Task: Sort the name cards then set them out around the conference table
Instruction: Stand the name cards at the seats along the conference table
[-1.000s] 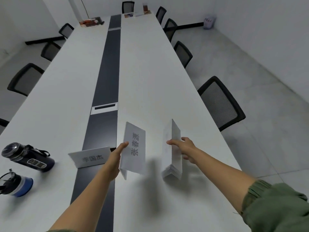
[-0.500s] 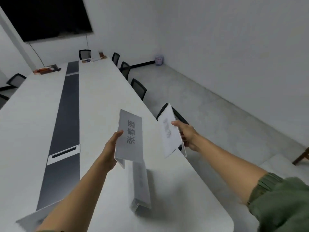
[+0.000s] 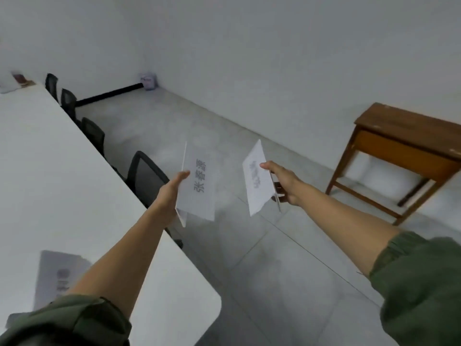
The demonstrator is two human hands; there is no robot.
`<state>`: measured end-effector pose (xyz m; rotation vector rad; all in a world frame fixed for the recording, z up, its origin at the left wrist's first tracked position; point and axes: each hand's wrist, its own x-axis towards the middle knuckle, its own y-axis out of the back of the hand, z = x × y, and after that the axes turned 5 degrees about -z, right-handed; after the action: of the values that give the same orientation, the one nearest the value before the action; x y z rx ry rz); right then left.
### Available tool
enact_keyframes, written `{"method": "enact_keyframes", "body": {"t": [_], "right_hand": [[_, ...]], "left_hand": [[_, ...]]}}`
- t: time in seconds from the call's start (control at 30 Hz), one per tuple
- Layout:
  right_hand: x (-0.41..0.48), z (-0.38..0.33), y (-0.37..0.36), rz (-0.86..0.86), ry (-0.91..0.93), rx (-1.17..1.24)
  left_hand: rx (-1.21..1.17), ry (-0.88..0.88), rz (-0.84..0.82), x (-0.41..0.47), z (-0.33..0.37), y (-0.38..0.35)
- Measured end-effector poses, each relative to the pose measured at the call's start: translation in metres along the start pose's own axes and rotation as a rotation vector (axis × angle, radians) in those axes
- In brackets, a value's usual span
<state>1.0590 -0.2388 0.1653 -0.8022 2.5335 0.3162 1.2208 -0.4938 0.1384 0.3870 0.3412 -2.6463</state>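
Observation:
My left hand [image 3: 171, 193] grips a white folded name card [image 3: 199, 186] printed with dark characters, holding it in the air past the table's right edge. My right hand [image 3: 284, 184] grips a second white name card [image 3: 255, 178], whose print is blurred, over the floor. The stack of remaining name cards [image 3: 56, 275] lies on the white conference table [image 3: 62, 171] at the lower left, partly hidden by my left sleeve.
Black mesh chairs [image 3: 147, 176] line the table's right side. A brown wooden desk [image 3: 404, 148] stands against the right wall. A small pale box [image 3: 149, 80] sits in the far corner. Grey tiled floor lies between the table and the wall.
The view has swung right, away from the table. Both hands, each still holding its card, now hang over the floor beside the table; the card stack has slid to the lower left.

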Motion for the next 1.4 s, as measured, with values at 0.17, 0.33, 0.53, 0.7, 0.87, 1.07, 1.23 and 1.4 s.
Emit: {"method": "enact_keyframes", "body": {"t": [0.17,0.33,0.53,0.7,0.87,1.07,1.23,1.4], "right_hand": [[0.010,0.035,0.093,0.093,-0.077,-0.002],[0.049,0.065,0.148,0.117,-0.170,0.032],[0.124,0.060,0.176,0.092,-0.205,0.021],[0.211,0.013,0.196,0.071,-0.213,-0.009],[0.291,-0.057,0.202,0.033,-0.184,-0.051],[0.389,-0.109,0.187,-0.067,-0.195,-0.089],[0.502,-0.159,0.159,-0.205,-0.194,-0.161],[0.617,-0.231,0.128,-0.339,-0.152,-0.269]], "left_hand": [[0.020,0.126,-0.074,0.042,-0.043,-0.086],[0.081,0.233,-0.098,0.094,-0.069,-0.128],[0.077,0.298,-0.085,0.181,-0.078,-0.140],[0.064,0.365,-0.013,0.277,-0.058,-0.145],[0.060,0.374,0.048,0.354,-0.015,-0.138],[0.033,0.354,0.132,0.420,0.019,-0.119],[-0.011,0.325,0.265,0.493,0.037,-0.083],[-0.088,0.302,0.412,0.571,0.064,-0.047]]}}
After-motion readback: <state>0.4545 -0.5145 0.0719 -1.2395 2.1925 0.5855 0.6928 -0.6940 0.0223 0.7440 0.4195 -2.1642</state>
